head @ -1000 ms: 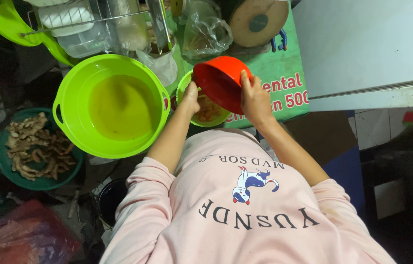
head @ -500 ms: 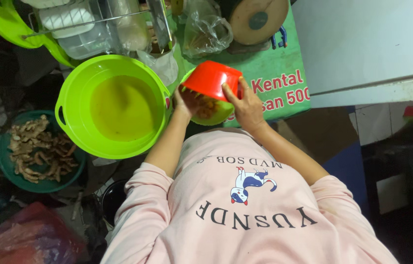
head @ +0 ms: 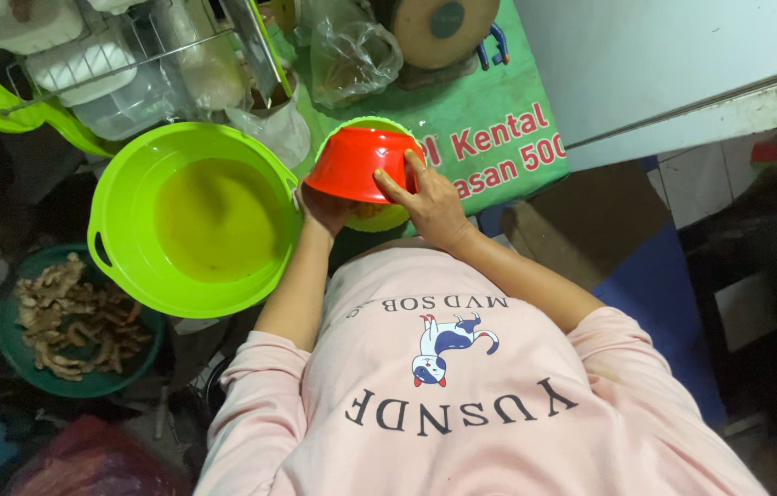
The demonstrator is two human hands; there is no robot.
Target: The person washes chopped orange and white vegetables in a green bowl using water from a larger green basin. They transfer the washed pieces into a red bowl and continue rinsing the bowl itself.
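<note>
Gripping red bowl [head: 358, 163] between both hands [head: 379, 199].

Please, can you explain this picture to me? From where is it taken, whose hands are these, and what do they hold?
There is no machine here: a camera on a person's head looks down at their own two hands. The left hand and the right hand together hold a red bowl, tipped upside down over a small lime-green bowl. Beside it stands a large lime-green basin with yellowish liquid. At the lower left, a dark green bowl holds brown root pieces. Above are a dish rack and a plastic bag.
</note>
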